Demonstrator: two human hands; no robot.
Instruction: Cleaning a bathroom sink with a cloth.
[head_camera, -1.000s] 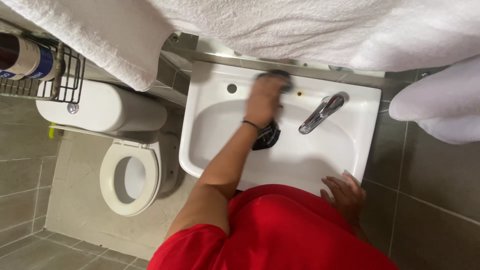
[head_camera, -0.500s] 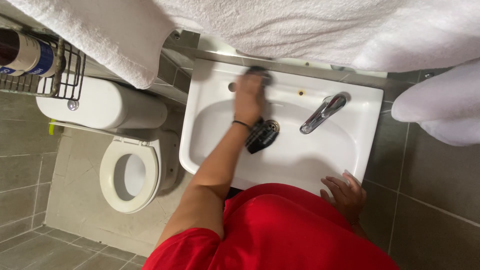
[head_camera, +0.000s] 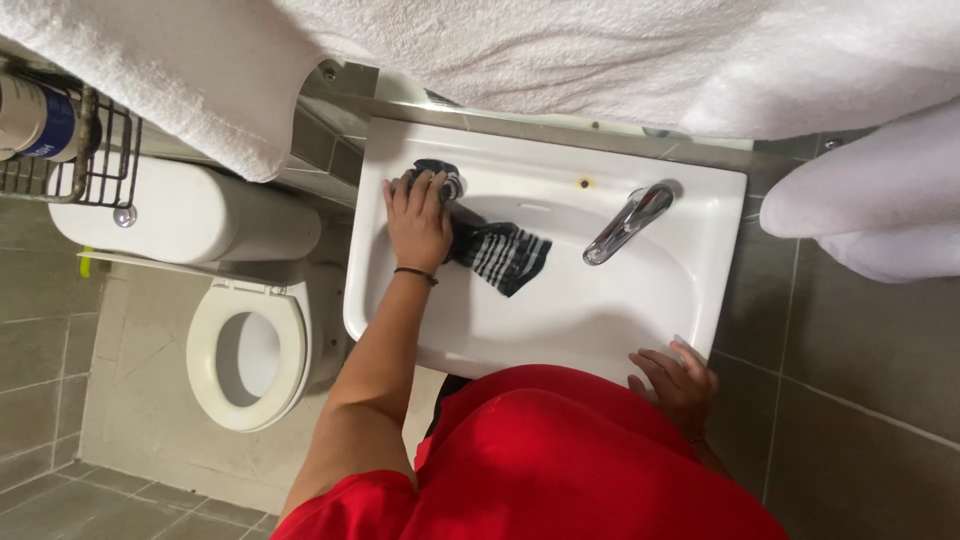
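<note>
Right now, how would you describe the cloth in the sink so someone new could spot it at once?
Start at the white sink fixed to the wall beside the toilet. Along its back left corner the left hand presses down on a dark cloth that trails into the basin, left of the metal tap. It is the only dark, striped thing there; the towels hanging above are plain white.

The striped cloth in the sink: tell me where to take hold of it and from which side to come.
Take the striped cloth at its loose end hanging into the basin, coming from above on the faucet side. That end lies free on the sink wall, while the left hand presses the other end onto the back left corner. The right hand rests on the front rim, so its grip is free.
</note>
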